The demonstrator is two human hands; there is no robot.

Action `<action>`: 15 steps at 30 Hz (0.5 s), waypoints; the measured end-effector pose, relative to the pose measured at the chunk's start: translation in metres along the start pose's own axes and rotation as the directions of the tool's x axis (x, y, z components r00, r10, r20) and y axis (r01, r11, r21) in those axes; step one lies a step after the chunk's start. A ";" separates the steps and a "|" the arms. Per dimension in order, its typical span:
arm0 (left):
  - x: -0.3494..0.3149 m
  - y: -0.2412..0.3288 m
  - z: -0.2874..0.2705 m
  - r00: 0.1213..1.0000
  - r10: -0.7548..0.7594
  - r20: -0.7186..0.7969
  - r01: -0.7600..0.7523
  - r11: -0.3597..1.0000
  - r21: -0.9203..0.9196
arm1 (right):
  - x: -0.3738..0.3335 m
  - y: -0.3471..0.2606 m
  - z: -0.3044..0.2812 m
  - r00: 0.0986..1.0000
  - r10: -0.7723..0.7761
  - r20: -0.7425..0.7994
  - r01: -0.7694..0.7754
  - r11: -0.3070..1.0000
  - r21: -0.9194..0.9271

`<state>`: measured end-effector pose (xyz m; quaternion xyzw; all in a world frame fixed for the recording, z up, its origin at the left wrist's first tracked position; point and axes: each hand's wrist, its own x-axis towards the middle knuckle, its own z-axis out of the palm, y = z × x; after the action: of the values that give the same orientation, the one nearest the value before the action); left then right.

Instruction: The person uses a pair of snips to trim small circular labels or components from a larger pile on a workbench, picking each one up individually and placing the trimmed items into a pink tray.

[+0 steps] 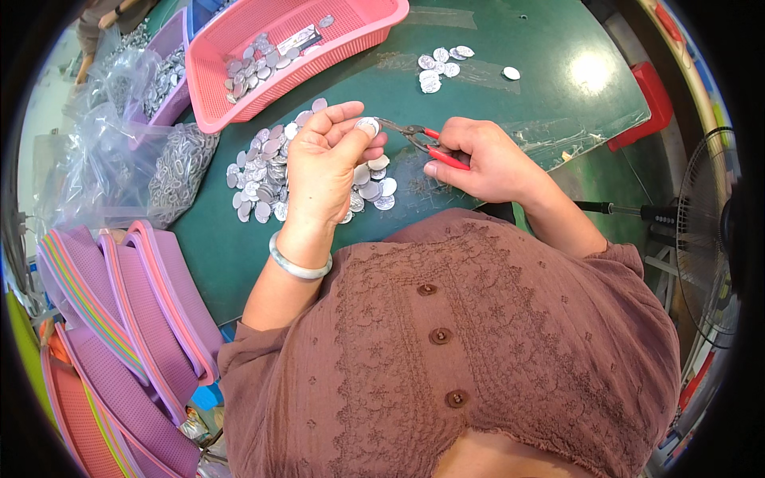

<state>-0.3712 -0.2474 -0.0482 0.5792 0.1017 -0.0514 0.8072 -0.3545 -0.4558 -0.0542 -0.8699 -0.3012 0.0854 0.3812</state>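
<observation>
My left hand point(319, 171), with a pale bangle on the wrist, pinches a silver metal disc point(367, 126) between thumb and fingers. Wrapped round the red handles of a pair of pliers point(448, 158) is my right hand point(490, 163). The pliers' dark, slim jaws point left and reach the disc's edge; whether they grip it is too small to tell. A heap of similar silver discs point(259, 171) lies on the green table point(550, 88) under and left of my left hand, with more discs point(382, 187) just right of that wrist.
A pink plastic basket point(231, 52) holding discs stands at the back left. Beside it are a purple basket point(171, 76) and a clear bag of metal links point(183, 171). Several discs point(437, 68) lie farther back. Purple baskets point(131, 311) stack at left; a fan point(705, 239) stands right.
</observation>
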 end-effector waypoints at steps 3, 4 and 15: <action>0.000 0.000 0.000 1.000 0.010 -0.003 -0.010 1.000 0.000 | 0.000 -0.001 0.000 1.000 -0.010 -0.007 0.010 1.000 -0.004; 0.000 0.000 0.000 1.000 0.012 -0.006 -0.012 1.000 0.000 | 0.000 -0.001 0.000 1.000 -0.011 -0.008 0.011 1.000 -0.002; -0.003 -0.002 0.003 0.999 0.041 -0.035 -0.041 0.999 -0.004 | 0.000 -0.003 0.002 0.998 -0.050 -0.027 0.049 0.999 -0.021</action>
<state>-0.3741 -0.2511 -0.0486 0.5801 0.1041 -0.0244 0.8075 -0.3563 -0.4526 -0.0537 -0.8672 -0.3181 0.0606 0.3783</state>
